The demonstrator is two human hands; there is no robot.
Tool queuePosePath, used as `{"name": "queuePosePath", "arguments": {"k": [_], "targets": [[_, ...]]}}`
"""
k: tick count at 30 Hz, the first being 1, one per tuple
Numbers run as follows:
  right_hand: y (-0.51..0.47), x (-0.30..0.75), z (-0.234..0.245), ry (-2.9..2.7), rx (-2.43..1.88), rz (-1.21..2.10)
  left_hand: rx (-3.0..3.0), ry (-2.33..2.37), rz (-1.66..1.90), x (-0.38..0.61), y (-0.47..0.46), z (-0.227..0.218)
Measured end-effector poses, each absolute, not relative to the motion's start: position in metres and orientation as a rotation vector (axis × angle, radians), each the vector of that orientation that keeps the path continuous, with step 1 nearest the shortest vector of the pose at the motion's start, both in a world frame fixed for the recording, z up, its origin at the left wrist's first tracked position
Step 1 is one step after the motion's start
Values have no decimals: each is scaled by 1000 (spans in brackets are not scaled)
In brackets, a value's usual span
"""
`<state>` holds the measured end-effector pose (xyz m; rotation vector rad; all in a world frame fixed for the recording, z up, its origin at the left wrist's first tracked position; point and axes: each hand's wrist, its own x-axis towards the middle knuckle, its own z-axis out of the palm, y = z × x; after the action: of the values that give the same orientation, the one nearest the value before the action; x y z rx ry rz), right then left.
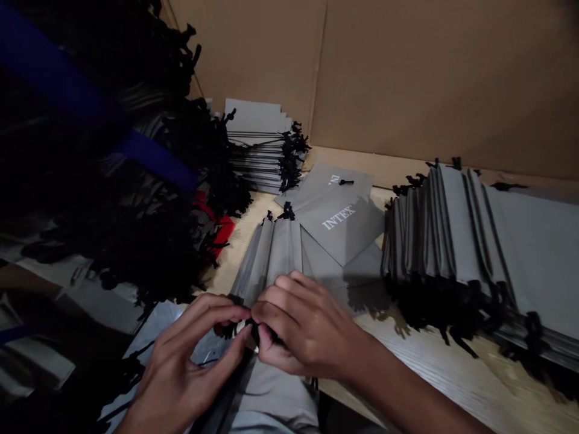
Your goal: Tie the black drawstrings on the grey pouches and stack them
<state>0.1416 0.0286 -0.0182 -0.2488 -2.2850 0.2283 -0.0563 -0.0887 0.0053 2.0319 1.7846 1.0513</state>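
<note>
Nearest the lens, grey fabric [271, 401] lies beneath both hands; whether it is a pouch or clothing cannot be determined. The left hand [190, 355] is partly closed, with its thumb and fingertips converging on a bunch of black drawstring cords [256, 331]. The right hand [303, 325] is curled closed over the same bunch from the opposite side. Both hands are gripping the cords, though the fingers hide the exact hold.

The cords sit at the near end of a fanned stack of grey drawstring pouches [266, 259], directly ahead of the hands. Which pouch they belong to cannot be determined. Ahead of the right hand, flat grey pouches printed "INTEX" [339, 223] lie on a wood-grain table [452, 377]. Further right of that hand stands a large stack of grey pouches [461, 241], with black cords trailing from its near edge. Beyond the left hand lie a dark heap of pouches and cords [136, 187], crossed by a blue strap [156, 160], and a red item [221, 232]. A stepped stack of grey pouches [256, 144] stands further ahead, against a cardboard wall [452, 72].
</note>
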Motion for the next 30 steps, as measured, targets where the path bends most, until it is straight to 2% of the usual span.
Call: {"name": "queuePosePath", "arguments": {"k": [18,30], "targets": [[28,140,-16,-2436,-142,149,1937,1662,584,-62,-69,28],[24,134,-17,-2322,-187,292,1363,1565,694,-63,-69,22]]}}
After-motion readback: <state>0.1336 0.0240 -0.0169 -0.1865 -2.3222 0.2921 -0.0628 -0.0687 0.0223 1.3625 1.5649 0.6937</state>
